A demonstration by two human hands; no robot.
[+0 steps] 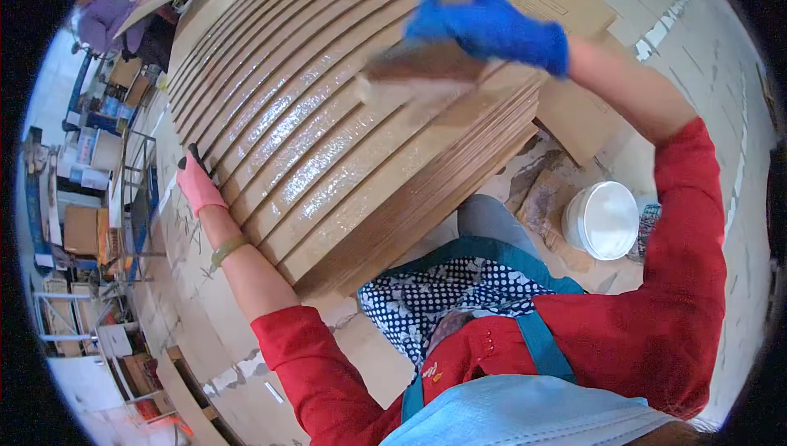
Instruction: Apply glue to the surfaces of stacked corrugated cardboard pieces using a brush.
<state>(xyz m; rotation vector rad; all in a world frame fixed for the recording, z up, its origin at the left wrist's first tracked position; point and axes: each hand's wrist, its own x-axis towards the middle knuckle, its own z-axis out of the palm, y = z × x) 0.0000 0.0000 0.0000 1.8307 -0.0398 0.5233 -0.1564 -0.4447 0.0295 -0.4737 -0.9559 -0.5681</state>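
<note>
A thick stack of brown cardboard sheets point(361, 171) lies before me, its upper sheets fanned into overlapping steps. Glossy wet streaks cover many of the exposed strips. High over the right part of the stack, my right hand point(492, 32), in a blue glove, is closed around the handle of a wide flat brush point(426, 69). Motion smears the brush, and its bristle edge is down at the cardboard. My left hand point(201, 184), in a pink glove with dark fingertips, grips the left edge of the fanned sheets; its fingers show only in part.
A white bucket point(601, 220) stands on the floor right of the stack, beside a brownish crumpled piece point(541, 200). More flat cardboard point(578, 122) lies beyond the stack's right side. Metal racks point(135, 192) with boxes line the left. Other people point(106, 24) are at the far left.
</note>
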